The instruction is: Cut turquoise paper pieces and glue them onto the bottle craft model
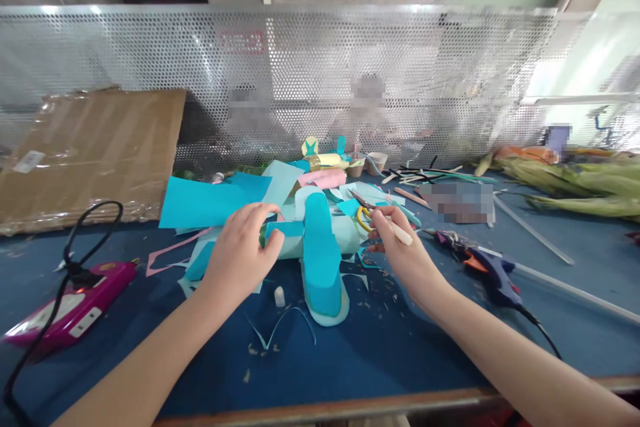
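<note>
My left hand [240, 250] is closed around one end of a pale blue paper roll [345, 237] with a bright blue band wrapped over it. A long blue foam sole shape [323, 263] lies across that roll toward me. My right hand [400, 247] pinches a thin pale stick [400, 232] just right of the roll. Yellow-handled scissors [364, 210] lie right behind that hand. Blue paper sheets [210, 203] are piled behind the roll.
A blue glue gun [487, 268] lies to the right, its cord trailing off. A pink device [70, 307] with a black cable sits at the left. Cardboard [95, 147] leans on the perforated metal screen [450, 73]. Green leaves [575, 180] lie far right. Paper scraps litter the blue table [400, 347].
</note>
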Tool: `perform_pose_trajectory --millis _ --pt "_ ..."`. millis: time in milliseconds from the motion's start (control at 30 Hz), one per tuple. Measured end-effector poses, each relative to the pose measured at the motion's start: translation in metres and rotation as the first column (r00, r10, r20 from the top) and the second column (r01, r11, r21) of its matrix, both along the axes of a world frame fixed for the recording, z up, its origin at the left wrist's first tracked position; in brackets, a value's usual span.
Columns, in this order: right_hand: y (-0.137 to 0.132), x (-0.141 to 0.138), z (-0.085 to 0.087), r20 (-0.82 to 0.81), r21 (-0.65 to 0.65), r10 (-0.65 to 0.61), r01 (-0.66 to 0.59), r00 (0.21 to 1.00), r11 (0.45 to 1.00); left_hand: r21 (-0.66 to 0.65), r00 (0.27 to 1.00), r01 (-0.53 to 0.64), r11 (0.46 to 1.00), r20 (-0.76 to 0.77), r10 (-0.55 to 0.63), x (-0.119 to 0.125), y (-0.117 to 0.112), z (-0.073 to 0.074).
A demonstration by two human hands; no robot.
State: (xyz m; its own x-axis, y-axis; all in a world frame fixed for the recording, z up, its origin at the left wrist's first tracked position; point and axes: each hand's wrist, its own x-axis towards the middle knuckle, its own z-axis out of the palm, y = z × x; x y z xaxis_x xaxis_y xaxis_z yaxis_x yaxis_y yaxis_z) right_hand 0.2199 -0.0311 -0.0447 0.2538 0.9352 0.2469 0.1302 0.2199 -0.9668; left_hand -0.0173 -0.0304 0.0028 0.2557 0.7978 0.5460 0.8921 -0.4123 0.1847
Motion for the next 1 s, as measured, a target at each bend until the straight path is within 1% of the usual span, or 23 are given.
perform_pose_trajectory --millis 100,167,233,367,500,667,733,833,933,1000 --pt "0.002 0.001 -0.003 0.064 -0.057 0.003 0.001 0.998 0.998 -0.100 0.998 -0.019 0.995 -0.066 0.013 -0.003 0.002 -0.002" --pt "0.004 0.001 -0.006 0.103 -0.078 0.010 -0.002 0.995 0.997 -0.157 0.996 -0.009 0.987 -0.089 -0.005 -0.004 0.002 -0.003" --pt "0.004 0.001 -0.008 0.103 -0.097 0.035 -0.025 0.994 0.995 -0.212 0.994 0.012 0.977 -0.100 -0.034 -0.005 0.003 -0.003" --pt "0.004 0.000 -0.008 0.044 -0.141 0.070 -0.063 0.997 0.988 -0.293 0.985 0.063 0.954 -0.138 -0.107 -0.007 0.005 -0.002" --pt "-0.001 -0.003 -0.002 -0.019 -0.154 0.089 -0.091 0.996 0.984 -0.299 0.985 0.073 0.951 -0.130 -0.116 -0.008 0.007 -0.002" --pt "-0.003 -0.005 0.003 -0.147 -0.075 0.118 -0.130 0.982 0.989 -0.333 0.991 0.078 0.940 -0.073 -0.108 -0.010 0.008 -0.002" --pt "-0.002 -0.004 0.002 -0.142 -0.065 0.106 -0.116 0.984 0.991 -0.352 0.993 0.083 0.932 -0.048 -0.107 -0.011 0.009 -0.002" --pt "-0.002 -0.003 0.001 -0.064 -0.102 0.055 -0.061 0.996 0.993 -0.386 0.994 0.088 0.918 -0.021 -0.104 -0.012 0.010 -0.001" --pt "-0.002 -0.001 0.003 0.019 -0.132 0.005 -0.002 1.000 0.991 -0.415 0.997 0.057 0.908 -0.027 -0.075 -0.013 0.010 0.002" --pt "-0.002 -0.001 0.004 0.034 -0.133 -0.025 0.029 0.999 0.991 -0.431 0.998 0.023 0.902 -0.045 -0.047 -0.013 0.011 0.005"
